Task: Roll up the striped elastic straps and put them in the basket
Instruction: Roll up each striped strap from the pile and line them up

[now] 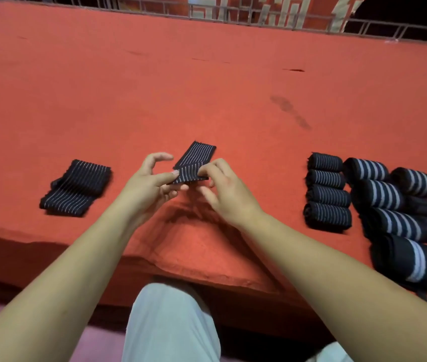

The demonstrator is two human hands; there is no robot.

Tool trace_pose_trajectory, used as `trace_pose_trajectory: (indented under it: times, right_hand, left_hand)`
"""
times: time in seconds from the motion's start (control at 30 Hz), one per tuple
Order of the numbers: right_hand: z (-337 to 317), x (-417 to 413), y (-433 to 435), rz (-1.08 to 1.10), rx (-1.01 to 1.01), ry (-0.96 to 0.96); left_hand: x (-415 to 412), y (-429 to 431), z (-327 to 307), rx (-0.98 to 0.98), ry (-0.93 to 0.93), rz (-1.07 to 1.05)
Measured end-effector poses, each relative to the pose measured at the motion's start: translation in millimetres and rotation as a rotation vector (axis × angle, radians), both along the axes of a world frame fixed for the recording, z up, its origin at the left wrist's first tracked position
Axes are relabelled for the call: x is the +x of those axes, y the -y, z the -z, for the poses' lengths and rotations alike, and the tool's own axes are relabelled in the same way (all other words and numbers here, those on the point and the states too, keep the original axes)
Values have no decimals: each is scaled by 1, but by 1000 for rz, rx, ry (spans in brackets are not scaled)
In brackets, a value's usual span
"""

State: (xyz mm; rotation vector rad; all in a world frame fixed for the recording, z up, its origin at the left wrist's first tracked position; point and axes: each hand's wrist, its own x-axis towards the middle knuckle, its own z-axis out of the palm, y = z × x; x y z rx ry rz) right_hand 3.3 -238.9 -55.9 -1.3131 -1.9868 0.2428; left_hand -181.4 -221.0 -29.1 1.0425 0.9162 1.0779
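Left hand (pixel 149 185), right hand (pixel 224 190) pinch folded striped strap (pixel 197 155).

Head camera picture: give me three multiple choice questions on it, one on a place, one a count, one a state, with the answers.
1. Where is the flat pile of straps, relative to the left hand and right hand? A) left of both B) right of both C) between them
2. How many thin-striped rolls form the column right of the hands? A) two B) four C) seven
3. What state is the strap in the hands in? A) fully rolled B) roll just begun C) untouched
Answers: 1 A, it lies on the red cloth beyond the left forearm; 2 B, four lie one behind another; 3 B, both hands pinch its turned-over near end, the rest flat.
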Motion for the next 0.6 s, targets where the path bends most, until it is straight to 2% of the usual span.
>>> trace_pose_trajectory:
  times: [0.1, 0.13, 0.23, 0.3, 0.37, 0.43, 0.6]
  right_hand:
    - [-20, 18, 9, 18, 99, -9]
    - [-32, 25, 17, 20, 85, -49]
    - [-62, 37, 32, 12, -73, -250]
    - [-81, 48, 46, 2, -165, -409]
    - [-98, 60, 54, -23, -274, -640]
    - [-111, 74, 58, -4, -368, -834]
    - [-120, 113, 50, 252, -445, -1102]
  left_hand:
    - [11, 9, -5, 113, -7, 85]
    - [14, 12, -7, 186, -83, 96]
    - [16, 15, -9, 490, -519, 171]
    - [26, 22, -15, 591, -641, 225]
    - [40, 28, -23, 563, -554, 329]
    - [54, 35, -27, 400, -352, 445]
    - [73, 49, -30, 285, -216, 541]
